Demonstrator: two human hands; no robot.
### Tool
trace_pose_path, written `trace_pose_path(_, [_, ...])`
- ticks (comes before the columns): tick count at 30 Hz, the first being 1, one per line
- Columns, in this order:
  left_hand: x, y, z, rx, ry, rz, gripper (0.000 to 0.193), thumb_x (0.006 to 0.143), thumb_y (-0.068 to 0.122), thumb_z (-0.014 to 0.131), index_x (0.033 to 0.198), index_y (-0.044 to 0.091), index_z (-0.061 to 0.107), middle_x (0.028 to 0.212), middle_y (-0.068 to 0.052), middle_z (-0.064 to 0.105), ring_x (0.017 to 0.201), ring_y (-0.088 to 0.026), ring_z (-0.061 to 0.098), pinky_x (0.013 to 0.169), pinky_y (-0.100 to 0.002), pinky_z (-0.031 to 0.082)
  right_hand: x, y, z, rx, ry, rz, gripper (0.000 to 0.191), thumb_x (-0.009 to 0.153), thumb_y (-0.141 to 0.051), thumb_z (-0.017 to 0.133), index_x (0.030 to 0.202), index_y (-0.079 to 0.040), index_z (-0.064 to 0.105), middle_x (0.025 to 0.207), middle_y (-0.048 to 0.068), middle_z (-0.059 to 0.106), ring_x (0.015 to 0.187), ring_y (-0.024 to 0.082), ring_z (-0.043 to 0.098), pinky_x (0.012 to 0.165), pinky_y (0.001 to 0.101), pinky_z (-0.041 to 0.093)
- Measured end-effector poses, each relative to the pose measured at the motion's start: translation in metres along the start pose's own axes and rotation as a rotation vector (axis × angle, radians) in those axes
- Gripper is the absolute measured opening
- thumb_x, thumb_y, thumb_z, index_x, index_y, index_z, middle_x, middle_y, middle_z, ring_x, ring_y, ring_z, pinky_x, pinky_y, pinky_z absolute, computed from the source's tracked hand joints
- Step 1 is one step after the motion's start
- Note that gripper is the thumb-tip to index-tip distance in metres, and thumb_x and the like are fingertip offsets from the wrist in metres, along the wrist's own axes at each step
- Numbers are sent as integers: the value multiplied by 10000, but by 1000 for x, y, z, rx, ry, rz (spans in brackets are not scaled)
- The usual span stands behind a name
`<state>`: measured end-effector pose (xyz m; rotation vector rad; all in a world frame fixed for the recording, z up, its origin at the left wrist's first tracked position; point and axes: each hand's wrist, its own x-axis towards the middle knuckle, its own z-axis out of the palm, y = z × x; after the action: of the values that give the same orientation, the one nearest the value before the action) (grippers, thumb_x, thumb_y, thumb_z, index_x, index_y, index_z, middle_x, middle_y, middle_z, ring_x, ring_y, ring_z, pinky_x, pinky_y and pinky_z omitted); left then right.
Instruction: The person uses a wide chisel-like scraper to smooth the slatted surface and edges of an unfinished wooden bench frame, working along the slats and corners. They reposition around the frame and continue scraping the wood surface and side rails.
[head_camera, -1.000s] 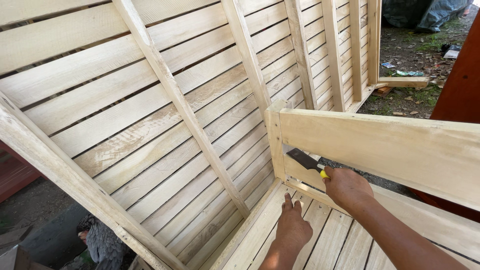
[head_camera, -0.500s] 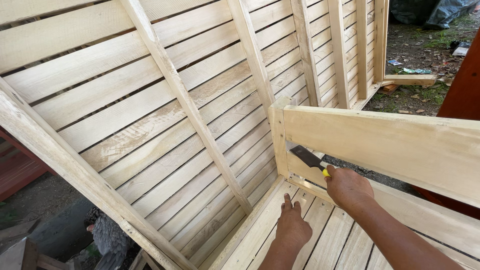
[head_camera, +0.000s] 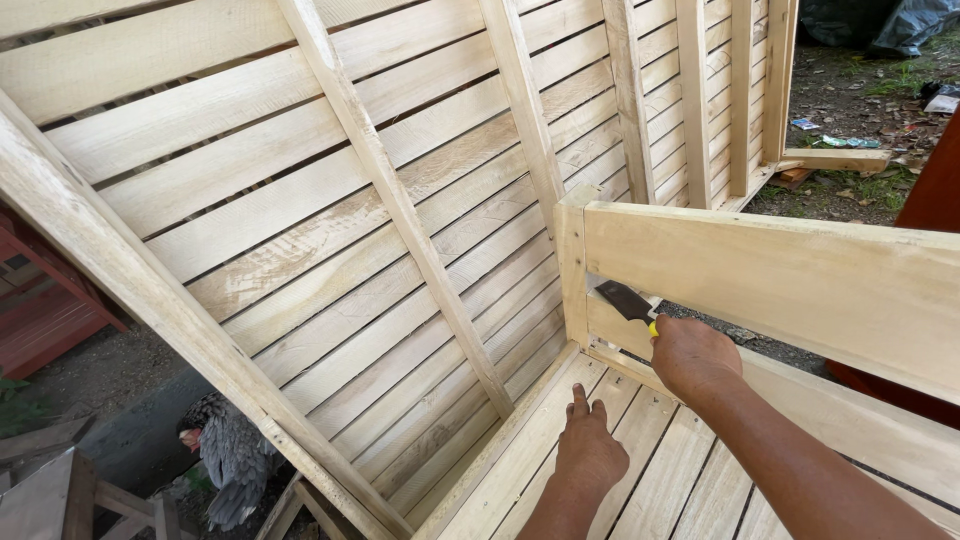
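My right hand (head_camera: 693, 358) grips the yellow handle of a putty knife (head_camera: 625, 300). Its dark blade lies against the short upright post (head_camera: 572, 270) where the wide top board (head_camera: 800, 285) of a pale wooden panel meets it. My left hand (head_camera: 587, 452) rests flat, fingers together, on the slatted floor boards (head_camera: 640, 480) just below and left of the right hand. A tall slatted wooden wall (head_camera: 330, 250) with diagonal braces rises to the left of both hands.
A grey speckled chicken (head_camera: 228, 452) stands on the ground at lower left, outside the frame. A red wooden structure (head_camera: 40, 310) sits at far left. Litter and a loose plank (head_camera: 835, 158) lie on the dirt at upper right.
The putty knife blade has shifted slightly along the post joint. The view has moved so that the chicken now shows more fully at lower left. The left hand stays on the slats.
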<state>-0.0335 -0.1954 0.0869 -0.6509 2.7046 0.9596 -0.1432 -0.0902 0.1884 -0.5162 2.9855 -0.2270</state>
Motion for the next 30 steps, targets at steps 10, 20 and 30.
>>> trace_pose_path(10, [-23, -4, -5, -67, 26, -20, 745, 880, 2, 556, 1578, 1, 295, 1727, -187, -4, 1580, -336, 142, 1249, -395, 300, -33, -31, 13, -24, -137, -53, 334, 1051, -371, 517, 1339, -308, 674, 1260, 22, 737, 1202, 227, 685, 1030, 405, 551])
trace_pose_path(20, [-33, -52, -20, -33, 84, -120, 726, 904, 6, 532, 1589, 21, 291, 1736, -150, -18, 1594, -316, 109, 1248, -452, 277, -21, -5, 2, 146, 7, 114, 347, 1067, -361, 483, 1336, -228, 658, 1255, 92, 737, 1202, 297, 672, 991, 467, 551])
trace_pose_path(30, [-28, -30, -22, -26, 109, -58, 781, 880, 58, 607, 1589, 42, 279, 1732, -154, -7, 1595, -311, 105, 1245, -444, 289, -46, -38, 25, 211, -108, 32, 331, 1006, -384, 584, 1268, -248, 734, 1253, 71, 736, 1208, 269, 672, 1034, 434, 532])
